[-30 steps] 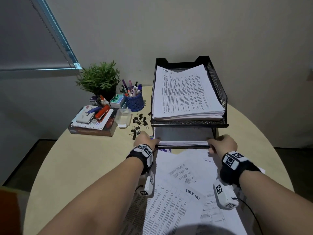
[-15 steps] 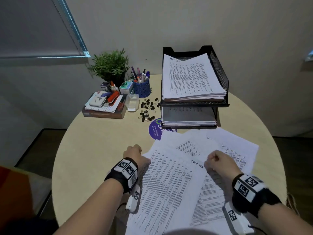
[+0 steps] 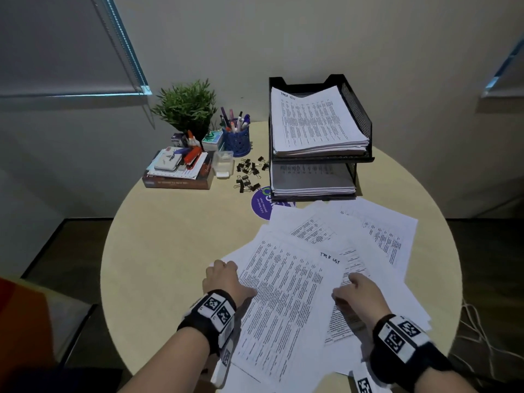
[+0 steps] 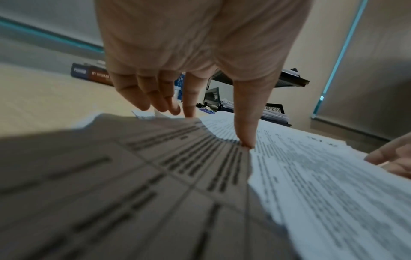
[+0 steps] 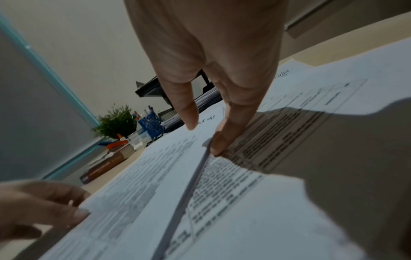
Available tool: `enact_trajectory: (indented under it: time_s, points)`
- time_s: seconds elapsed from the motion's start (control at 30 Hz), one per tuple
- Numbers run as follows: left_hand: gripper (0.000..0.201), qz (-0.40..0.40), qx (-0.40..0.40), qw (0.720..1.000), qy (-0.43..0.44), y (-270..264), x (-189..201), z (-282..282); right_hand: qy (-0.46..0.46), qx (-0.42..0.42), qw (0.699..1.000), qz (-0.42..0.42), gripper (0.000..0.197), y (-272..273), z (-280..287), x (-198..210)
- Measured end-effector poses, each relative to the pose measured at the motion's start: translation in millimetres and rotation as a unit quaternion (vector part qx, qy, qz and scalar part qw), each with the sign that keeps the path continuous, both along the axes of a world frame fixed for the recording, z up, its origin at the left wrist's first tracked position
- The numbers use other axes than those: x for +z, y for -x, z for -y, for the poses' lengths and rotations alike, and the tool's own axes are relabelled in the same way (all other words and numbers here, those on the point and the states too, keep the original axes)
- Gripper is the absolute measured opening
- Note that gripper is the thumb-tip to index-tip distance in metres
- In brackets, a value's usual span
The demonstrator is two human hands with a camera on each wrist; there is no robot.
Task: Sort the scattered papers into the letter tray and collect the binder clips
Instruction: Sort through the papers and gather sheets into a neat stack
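A black two-tier letter tray stands at the back of the round table, with a paper stack in its top tier and more papers in the lower one. Several black binder clips lie loose to its left. Scattered printed papers fan across the near table. My left hand pinches the left edge of the top sheet, its thumb pressing on top. My right hand touches that sheet's right edge with its fingertips, thumb hovering above.
A potted plant, a blue pen cup, a small clear box and a book carrying a stapler and small items fill the back left. A purple round sticker lies before the tray. Cables lie on the floor at right.
Both hands have pulled back from the tray's lower tier to the near papers. They now sit at either side of the top sheet, and the left has taken its edge.
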State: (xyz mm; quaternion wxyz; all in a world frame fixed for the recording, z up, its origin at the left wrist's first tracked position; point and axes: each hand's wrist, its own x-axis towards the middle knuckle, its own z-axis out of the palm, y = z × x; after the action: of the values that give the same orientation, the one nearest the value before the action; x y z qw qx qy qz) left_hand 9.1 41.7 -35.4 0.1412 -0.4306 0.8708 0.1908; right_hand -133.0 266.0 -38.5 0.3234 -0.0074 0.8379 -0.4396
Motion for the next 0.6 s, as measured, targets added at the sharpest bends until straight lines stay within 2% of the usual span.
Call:
enact_trajectory:
  time_s: [0.07, 0.1, 0.17, 0.2, 0.27, 0.4, 0.5, 0.6]
  points:
    - [0.067, 0.001, -0.002, 1.000, -0.006, 1.8, 0.2, -3.9, -0.053, 0.064, 0.995, -0.056, 0.027, -1.0, -0.8, -1.1]
    - [0.060, -0.002, -0.013, 1.000, 0.000, 2.5, 1.0, -5.0, -0.070, 0.093, 0.990, -0.079, 0.026, -1.6, -0.9, -0.1]
    - [0.032, -0.040, -0.026, 0.999, 0.002, 2.6, 2.9, -2.7, -0.097, 0.127, 0.981, -0.106, 0.013, 1.6, -3.4, 1.0]
    - [0.028, -0.070, -0.022, 0.997, -0.013, 1.7, 3.4, -0.7, -0.117, 0.133, 0.978, -0.113, 0.015, 5.6, -5.4, 0.4]
    - [0.040, -0.122, -0.017, 0.992, -0.039, -1.1, 4.0, 2.9, -0.153, 0.138, 0.970, -0.126, 0.030, 15.6, -10.1, 0.6]
    - [0.035, -0.212, 0.044, 0.974, -0.071, -10.4, 4.9, 13.2, -0.275, 0.147, 0.933, -0.180, 0.055, 32.8, -22.7, 1.9]
    - [0.032, -0.234, 0.094, 0.962, -0.104, -19.5, -0.3, 26.8, -0.324, 0.139, 0.918, -0.183, 0.073, 36.5, -32.0, 2.7]
    - [0.029, -0.241, 0.135, 0.954, -0.114, -27.5, -3.3, 39.6, -0.333, 0.144, 0.911, -0.198, 0.076, 36.5, -34.3, 0.6]
